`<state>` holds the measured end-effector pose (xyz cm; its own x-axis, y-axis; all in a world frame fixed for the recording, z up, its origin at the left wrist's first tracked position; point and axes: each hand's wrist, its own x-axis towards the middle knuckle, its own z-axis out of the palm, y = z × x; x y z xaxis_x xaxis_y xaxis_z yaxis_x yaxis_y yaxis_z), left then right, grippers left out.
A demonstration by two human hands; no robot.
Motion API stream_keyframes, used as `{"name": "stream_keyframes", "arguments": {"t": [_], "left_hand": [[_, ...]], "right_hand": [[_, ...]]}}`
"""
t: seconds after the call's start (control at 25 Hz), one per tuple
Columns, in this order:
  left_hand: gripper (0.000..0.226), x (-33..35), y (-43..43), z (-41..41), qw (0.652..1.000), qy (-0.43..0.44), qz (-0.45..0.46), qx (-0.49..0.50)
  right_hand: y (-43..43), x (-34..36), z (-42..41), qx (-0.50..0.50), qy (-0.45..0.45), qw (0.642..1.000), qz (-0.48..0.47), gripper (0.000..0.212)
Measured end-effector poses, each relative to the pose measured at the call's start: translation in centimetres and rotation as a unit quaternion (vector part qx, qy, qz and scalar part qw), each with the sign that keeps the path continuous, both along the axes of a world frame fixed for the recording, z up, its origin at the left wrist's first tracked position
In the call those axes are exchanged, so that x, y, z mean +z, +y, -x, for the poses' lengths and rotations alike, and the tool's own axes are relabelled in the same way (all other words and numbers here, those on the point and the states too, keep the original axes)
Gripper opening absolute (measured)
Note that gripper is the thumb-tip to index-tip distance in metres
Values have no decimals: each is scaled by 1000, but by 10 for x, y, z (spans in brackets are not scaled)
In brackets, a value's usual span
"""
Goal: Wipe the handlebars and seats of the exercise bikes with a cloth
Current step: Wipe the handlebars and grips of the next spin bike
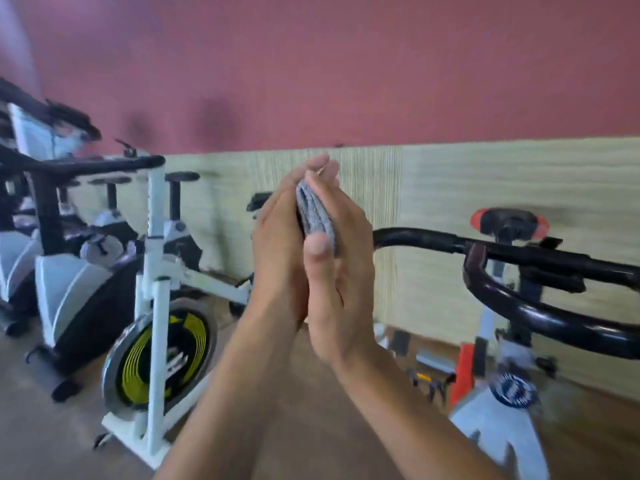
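Observation:
A folded grey cloth (317, 213) stands on edge between my two raised hands, in the middle of the view. My left hand (277, 237) lies flat against the cloth's left face, fingers straight and pointing up. My right hand (346, 265) backs the right face, and its thumb lies over the cloth's near edge. To the right, a little beyond my hands, runs the black handlebar (519, 258) of the nearest bike. Past it is that bike's black seat with red sides (509, 221). Neither hand touches the bike.
A white bike with a yellow-striped flywheel (162, 355) stands left of my arms, its black handlebar (104, 164) at hand height. More grey and black bikes (69, 299) crowd the far left. A pale panelled wall (485, 188) runs behind, and small items lie on the brown floor (433, 372).

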<state>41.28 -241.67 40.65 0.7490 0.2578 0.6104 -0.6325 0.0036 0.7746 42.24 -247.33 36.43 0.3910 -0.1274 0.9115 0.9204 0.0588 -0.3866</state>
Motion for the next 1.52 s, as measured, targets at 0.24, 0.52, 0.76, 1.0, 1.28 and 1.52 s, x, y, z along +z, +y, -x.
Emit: {"name": "stream_keyframes", "arguments": {"t": [0.24, 0.52, 0.76, 1.0, 1.28, 1.52], "left_hand": [[31, -5, 4, -5, 996, -49, 21, -76], [35, -4, 6, -14, 991, -32, 79, -99], [34, -6, 4, -11, 990, -37, 96, -96], [40, -7, 6, -19, 995, -56, 60, -63], [42, -8, 4, -23, 992, -79, 79, -61], [46, -8, 3, -19, 993, -71, 74, -60]], "right_hand": [[19, -7, -18, -77, -61, 994, -44, 43], [19, -50, -58, -33, -62, 991, -112, 38], [23, -36, -45, -61, -57, 992, -93, 37], [8, -70, -94, -49, -60, 995, -68, 29], [-7, -72, -122, -19, -83, 996, 1, 32], [-55, -59, -167, -251, -46, 952, 170, 47]]}}
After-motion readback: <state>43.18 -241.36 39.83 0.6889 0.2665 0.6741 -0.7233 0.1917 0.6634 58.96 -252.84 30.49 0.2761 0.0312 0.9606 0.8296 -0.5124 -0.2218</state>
